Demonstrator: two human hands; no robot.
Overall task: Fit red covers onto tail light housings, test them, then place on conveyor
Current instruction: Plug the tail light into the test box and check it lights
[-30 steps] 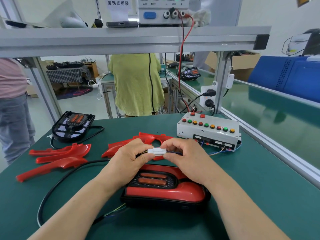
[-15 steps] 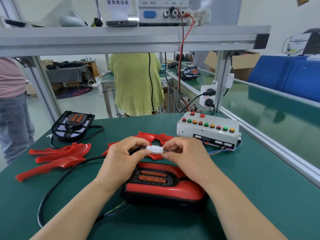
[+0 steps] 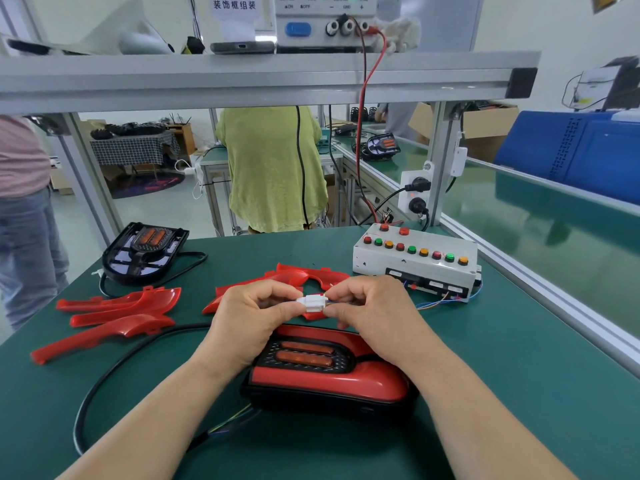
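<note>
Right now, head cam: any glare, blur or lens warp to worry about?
Head view: light is even and diffuse, shadows soft. Head view: wide-angle warp bows the shelf beam. Head view: the glossy conveyor belt mirrors the blue object behind it, and there is a mild sheen on the red cover. Head view: the white connector, left hand and right hand are sharp, with no motion blur.

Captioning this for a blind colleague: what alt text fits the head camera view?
The left hand and right hand pinch a white wire connector between them, above a tail light housing with its red cover fitted, on a green workbench. Loose red covers and an uncovered housing lie to the left; a test box with coloured buttons sits to the right.
</note>
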